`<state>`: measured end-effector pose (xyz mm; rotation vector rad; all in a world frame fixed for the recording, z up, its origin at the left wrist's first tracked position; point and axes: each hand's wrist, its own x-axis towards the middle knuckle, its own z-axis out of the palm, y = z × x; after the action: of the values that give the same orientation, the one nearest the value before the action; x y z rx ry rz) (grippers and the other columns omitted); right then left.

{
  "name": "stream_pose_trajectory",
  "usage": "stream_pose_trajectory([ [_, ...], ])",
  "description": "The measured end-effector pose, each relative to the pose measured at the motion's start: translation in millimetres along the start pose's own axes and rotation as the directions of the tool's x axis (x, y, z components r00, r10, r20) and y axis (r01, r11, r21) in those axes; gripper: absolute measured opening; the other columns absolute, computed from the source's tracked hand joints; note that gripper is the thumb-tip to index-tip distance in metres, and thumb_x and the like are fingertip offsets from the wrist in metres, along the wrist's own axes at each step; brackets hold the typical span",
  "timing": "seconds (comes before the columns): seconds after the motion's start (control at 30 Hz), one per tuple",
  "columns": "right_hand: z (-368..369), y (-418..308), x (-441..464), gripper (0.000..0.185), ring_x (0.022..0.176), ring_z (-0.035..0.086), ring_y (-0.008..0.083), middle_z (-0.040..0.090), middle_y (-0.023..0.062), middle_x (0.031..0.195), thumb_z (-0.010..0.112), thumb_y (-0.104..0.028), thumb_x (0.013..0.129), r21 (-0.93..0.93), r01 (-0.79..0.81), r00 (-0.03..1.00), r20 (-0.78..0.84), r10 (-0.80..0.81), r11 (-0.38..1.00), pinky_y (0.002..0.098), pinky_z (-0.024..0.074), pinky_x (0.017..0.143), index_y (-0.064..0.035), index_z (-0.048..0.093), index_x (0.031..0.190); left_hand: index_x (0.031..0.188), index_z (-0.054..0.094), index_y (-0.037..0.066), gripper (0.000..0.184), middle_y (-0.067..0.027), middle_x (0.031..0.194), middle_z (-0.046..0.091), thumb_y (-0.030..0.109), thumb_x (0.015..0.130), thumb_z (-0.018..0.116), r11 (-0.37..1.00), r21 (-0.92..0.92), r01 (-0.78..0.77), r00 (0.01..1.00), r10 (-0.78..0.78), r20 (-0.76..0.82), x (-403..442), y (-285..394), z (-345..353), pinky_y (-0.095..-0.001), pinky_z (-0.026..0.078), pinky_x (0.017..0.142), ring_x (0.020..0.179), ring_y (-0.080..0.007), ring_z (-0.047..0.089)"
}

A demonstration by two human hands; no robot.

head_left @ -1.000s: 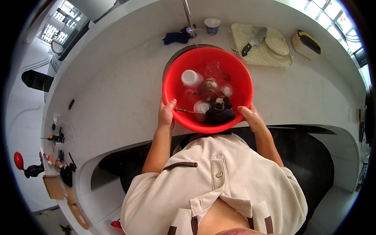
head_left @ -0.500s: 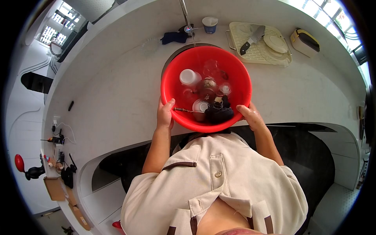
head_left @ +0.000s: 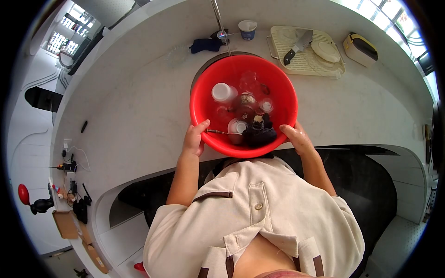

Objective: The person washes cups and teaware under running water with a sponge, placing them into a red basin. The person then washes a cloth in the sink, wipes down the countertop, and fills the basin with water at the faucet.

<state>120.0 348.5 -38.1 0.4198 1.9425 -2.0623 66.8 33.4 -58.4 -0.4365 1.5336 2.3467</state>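
Note:
A large red basin [head_left: 201, 109] stands over the sink [head_left: 198, 76], below the faucet. My left hand [head_left: 194, 138] grips its lower left rim, thumb on top. On the lower right rim my right hand [head_left: 296, 138] is closed in the same way. Inside the basin are a white-lidded container [head_left: 222, 91], a dark round jar [head_left: 246, 105], a small clear jar [head_left: 266, 105], a clear cup [head_left: 237, 126], a dark cloth [head_left: 259, 135] and a thin-handled metal utensil [head_left: 217, 131].
A faucet [head_left: 219, 21] rises behind the basin. Nearby are a dark blue cloth [head_left: 205, 45] and a blue-white cup [head_left: 247, 30]. Farther right, a drying tray [head_left: 303, 69] holds a knife [head_left: 299, 46] and a pale lid [head_left: 325, 51], beside a yellow-black box [head_left: 360, 49].
The basin has shifted very slightly up and left in the view, along with the surroundings. Both hands keep hold of its rim; the left thumb has moved a little.

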Motion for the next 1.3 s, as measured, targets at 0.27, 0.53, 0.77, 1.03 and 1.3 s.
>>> stream_pose_trajectory([
  [0.27,0,-1,0,0.042,0.079,0.061,0.0188,0.062,0.01,0.097,0.054,-0.023,0.078,0.002,-0.01,1.0,-0.016,0.01,1.0,0.0305,0.051,0.063,-0.0005,0.052,0.114,0.118,0.051,-0.001,0.035,-0.0127,0.109,0.062,0.011,0.085,0.058,0.995,0.005,0.096,0.989,-0.096,0.11,0,2,-7,-0.0371,0.049,0.088,0.097,-0.0229,0.061],
  [0.53,0,-1,1,0.04,0.079,0.061,0.0187,0.062,0.0101,0.095,0.053,-0.022,0.078,-0.01,-0.028,1.0,-0.004,0.028,1.0,0.0307,0.0509,0.063,0.0001,0.053,0.111,0.113,0.055,-0.002,0.031,-0.0131,0.105,0.063,0.014,0.087,0.055,0.999,0.027,0.026,0.999,-0.027,0.018,2,-7,-8,-0.037,0.049,0.086,0.095,-0.0229,0.062],
  [0.77,0,-4,-1,0.04,0.078,0.061,0.0188,0.062,0.0099,0.095,0.053,-0.022,0.078,-0.023,-0.024,1.0,0.006,0.025,0.999,0.0307,0.0502,0.063,0.0002,0.052,0.112,0.113,0.055,-0.002,0.03,-0.0132,0.105,0.063,0.014,0.087,0.055,1.0,0.023,0.006,1.0,-0.007,0.029,3,-8,-8,-0.037,0.049,0.086,0.095,-0.0233,0.062],
  [1.03,-3,4,2,0.042,0.081,0.06,0.017,0.062,0.0081,0.094,0.056,-0.027,0.082,0.014,0.028,0.999,0.029,-0.028,1.0,0.0321,0.0508,0.069,-0.0008,0.053,0.114,0.112,0.056,-0.002,0.03,-0.0127,0.104,0.064,0.013,0.086,0.056,1.0,0.022,0.017,0.999,-0.016,-0.036,-2,-6,-3,-0.0373,0.048,0.088,0.093,-0.0235,0.062],
  [1.3,-19,6,12,0.049,0.105,0.055,0.0216,0.061,0.0133,0.108,0.057,-0.027,0.079,-0.454,0.271,0.953,0.005,-0.302,0.849,0.0343,0.0429,0.09,-0.0018,0.052,0.122,0.111,0.055,-0.004,0.03,-0.013,0.103,0.061,0.009,0.084,0.059,0.999,0.037,0.012,0.999,-0.011,-0.044,2,-7,-4,-0.0381,0.048,0.087,0.094,-0.0247,0.06],
])
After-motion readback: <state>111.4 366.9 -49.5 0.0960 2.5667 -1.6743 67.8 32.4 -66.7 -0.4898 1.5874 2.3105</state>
